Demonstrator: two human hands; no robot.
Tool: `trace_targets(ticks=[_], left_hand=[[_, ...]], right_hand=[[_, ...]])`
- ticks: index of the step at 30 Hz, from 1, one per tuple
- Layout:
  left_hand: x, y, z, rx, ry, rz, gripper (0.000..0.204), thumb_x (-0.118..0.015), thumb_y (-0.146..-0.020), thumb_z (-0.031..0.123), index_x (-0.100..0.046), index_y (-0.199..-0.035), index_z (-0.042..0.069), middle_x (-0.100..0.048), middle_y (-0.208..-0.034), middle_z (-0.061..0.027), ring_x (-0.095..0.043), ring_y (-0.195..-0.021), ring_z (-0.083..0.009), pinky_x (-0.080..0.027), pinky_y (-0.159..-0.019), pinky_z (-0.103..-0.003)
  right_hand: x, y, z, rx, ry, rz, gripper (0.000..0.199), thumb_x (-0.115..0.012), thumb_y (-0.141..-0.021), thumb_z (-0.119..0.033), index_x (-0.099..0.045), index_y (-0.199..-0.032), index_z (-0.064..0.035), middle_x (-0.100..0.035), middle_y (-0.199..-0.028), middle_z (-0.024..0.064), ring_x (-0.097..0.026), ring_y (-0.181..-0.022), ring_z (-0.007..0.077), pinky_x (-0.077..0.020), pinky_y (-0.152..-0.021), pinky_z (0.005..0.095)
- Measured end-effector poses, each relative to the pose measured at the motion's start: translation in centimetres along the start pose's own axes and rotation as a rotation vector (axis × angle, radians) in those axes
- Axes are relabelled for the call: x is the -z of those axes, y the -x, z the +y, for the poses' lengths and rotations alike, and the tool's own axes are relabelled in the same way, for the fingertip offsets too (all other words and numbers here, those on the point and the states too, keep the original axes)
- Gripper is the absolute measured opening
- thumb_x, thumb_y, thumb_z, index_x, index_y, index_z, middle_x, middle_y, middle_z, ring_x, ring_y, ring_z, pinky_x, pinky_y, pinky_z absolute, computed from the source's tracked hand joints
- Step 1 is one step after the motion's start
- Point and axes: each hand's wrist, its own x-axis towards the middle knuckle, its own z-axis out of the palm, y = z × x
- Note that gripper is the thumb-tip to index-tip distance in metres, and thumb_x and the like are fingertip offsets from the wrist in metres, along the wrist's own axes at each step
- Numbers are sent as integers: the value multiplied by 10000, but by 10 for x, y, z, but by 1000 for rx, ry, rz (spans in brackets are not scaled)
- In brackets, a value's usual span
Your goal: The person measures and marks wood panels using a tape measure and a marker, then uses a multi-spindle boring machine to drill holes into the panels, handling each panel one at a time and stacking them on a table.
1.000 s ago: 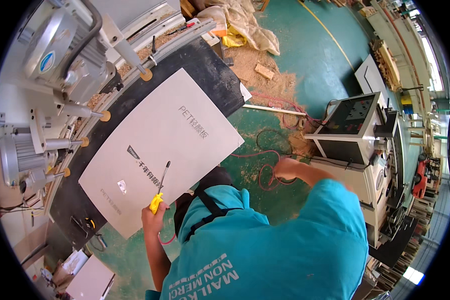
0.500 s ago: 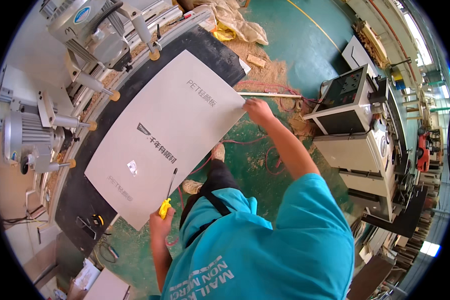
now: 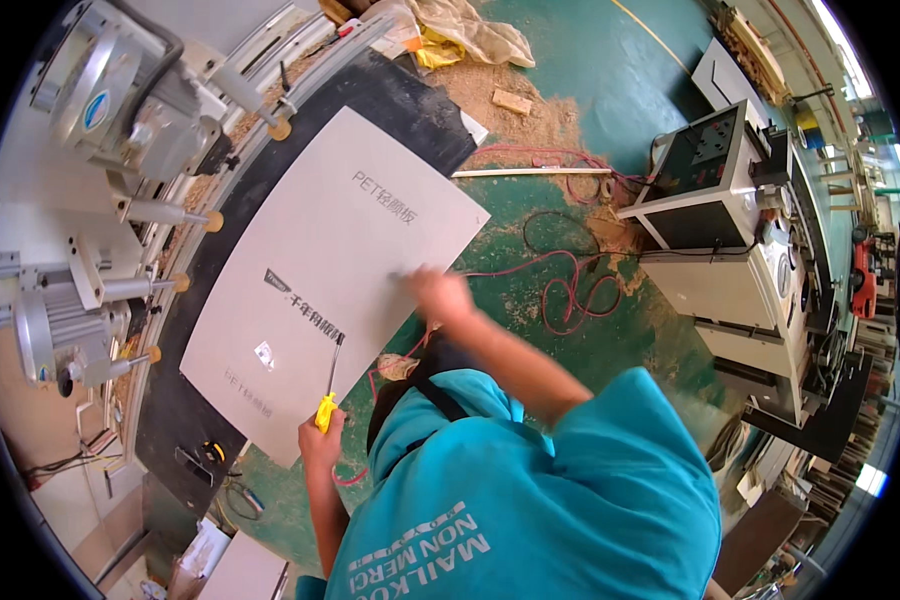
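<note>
A large pale board (image 3: 300,220) with dark printing lies at a slant on the black worktop (image 3: 400,100); its near edge juts out over the floor. At its near left part my left hand (image 3: 321,440) is closed round the yellow handle of a screwdriver (image 3: 326,408). The thin metal shaft points away from me, over the board's face. My right hand (image 3: 440,296) is above the board's right near edge, smeared by motion. Whether its fingers touch the surface, or hold anything, I cannot make out. A small clear-and-white sticker (image 3: 263,354) is on the board.
Along the left stand machine motors (image 3: 58,325) and clamp rods with wooden-coloured round feet (image 3: 210,221). A yellow-and-black tape measure (image 3: 214,452) rests on the worktop's near corner. Red hose (image 3: 570,285) loops over the green floor. At right is a machine cabinet (image 3: 695,180); sawdust (image 3: 545,105) lies beyond.
My right hand has left the board's far right corner and moved left and nearer, over the board. My left hand keeps the screwdriver. The whole view has shifted slightly.
</note>
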Motion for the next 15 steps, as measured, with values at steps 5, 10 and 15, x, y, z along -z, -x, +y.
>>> trace_targets(ticks=[5, 10, 15], left_hand=[[-9, -9, 41, -55, 5, -71, 422, -684, -862, 419, -718, -882, -1, -694, -735, -153, -685, -711, -320, -505, -655, -400], [-20, -3, 3, -67, -129, -60, 400, -714, -843, 394, -705, -848, -6, -680, -688, -131, -679, -669, -275, -504, -629, -399], [-12, 16, 17, 58, 91, -6, 380, -719, -837, 339, -678, -792, -36, -664, -654, -125, -666, -642, -238, -502, -622, -395]], right_hand=[[-32, 6, -59, 94, -469, -45, 134, -533, -846, -127, -633, -857, -39, -649, -914, 120, -664, -849, 296, -566, -740, 415], [2, -30, 178, -336, -87, 102, 131, -563, -827, -114, -654, -919, -91, -652, -881, 120, -669, -801, 307, -560, -683, 432], [32, -38, 274, -755, -135, 244, 158, -591, -829, -138, -688, -926, -61, -682, -963, 159, -677, -816, 374, -557, -723, 469]])
